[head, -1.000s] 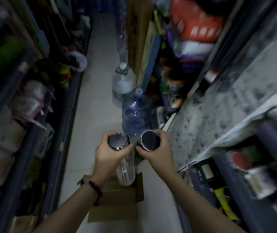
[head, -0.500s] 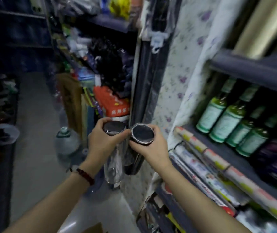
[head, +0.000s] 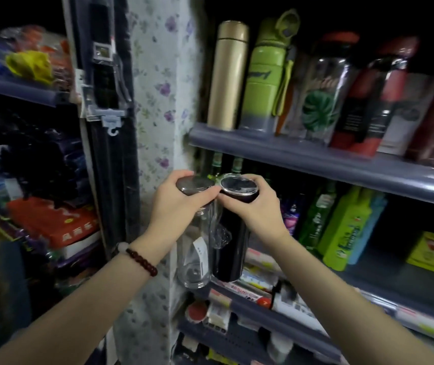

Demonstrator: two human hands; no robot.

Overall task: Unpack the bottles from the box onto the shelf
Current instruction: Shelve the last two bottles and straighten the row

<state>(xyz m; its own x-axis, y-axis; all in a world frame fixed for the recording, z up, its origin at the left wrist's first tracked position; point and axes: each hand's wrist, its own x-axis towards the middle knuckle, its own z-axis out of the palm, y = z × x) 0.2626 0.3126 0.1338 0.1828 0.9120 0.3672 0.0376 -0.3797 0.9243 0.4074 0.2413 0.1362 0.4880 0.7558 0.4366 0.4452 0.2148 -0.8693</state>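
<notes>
My left hand (head: 176, 206) grips the dark lid end of a clear glass bottle (head: 194, 256), which hangs upright below it. Beside it, my right hand (head: 252, 209) grips the top of a black bottle (head: 230, 248) wrapped in clear plastic. The two bottles touch side by side in front of the shelf unit's left end, level with the middle shelf. Above them runs the grey upper shelf (head: 315, 159), which carries a gold flask (head: 227, 75), a green bottle (head: 265, 77) and other bottles. The box is out of view.
A floral-papered post (head: 158, 101) stands just left of the bottles. Green bottles (head: 315, 219) and a green pack (head: 344, 227) fill the middle shelf behind my right hand. Rolled packs (head: 252, 285) lie on the lower shelf. Left shelves hold bagged goods (head: 52, 222).
Both hands have lifted the two bottles from above the box on the floor up to shelf height. My view has swung up and right from the aisle to the shelf.
</notes>
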